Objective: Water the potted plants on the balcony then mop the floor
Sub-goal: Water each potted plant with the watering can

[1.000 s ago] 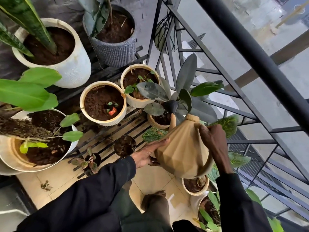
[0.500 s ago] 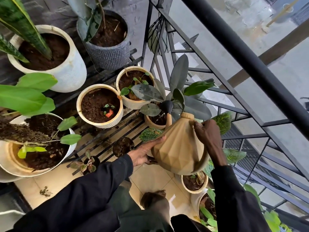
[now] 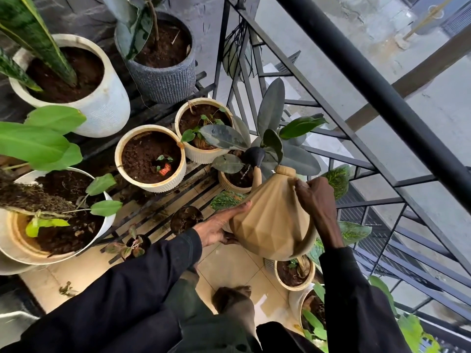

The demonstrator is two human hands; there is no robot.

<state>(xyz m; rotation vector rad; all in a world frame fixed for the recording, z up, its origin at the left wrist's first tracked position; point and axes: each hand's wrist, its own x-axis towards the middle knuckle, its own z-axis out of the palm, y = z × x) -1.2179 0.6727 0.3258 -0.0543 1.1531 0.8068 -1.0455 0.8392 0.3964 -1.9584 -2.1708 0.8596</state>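
A tan faceted watering can (image 3: pixel 274 220) is tilted forward over a small beige pot (image 3: pixel 235 182) holding a dark rubber plant (image 3: pixel 270 138). Its black rose (image 3: pixel 253 156) sits above the soil and thin streams of water fall from it. My right hand (image 3: pixel 317 200) grips the can's curved handle near the top. My left hand (image 3: pixel 221 225) lies flat against the can's lower left side, fingers straight, supporting it.
Cream ribbed pots (image 3: pixel 150 159) (image 3: pixel 204 128), a white pot (image 3: pixel 102 103), a grey pot (image 3: pixel 163 77) and a large white pot (image 3: pixel 15 240) stand on a black slatted rack (image 3: pixel 158 212). The black railing (image 3: pixel 369 80) runs on the right. More pots (image 3: pixel 295 273) stand near my foot (image 3: pixel 230 296) on beige tiles.
The can and both hands keep their hold and tilt. The view has shifted slightly, and water now falls from the rose onto the soil.
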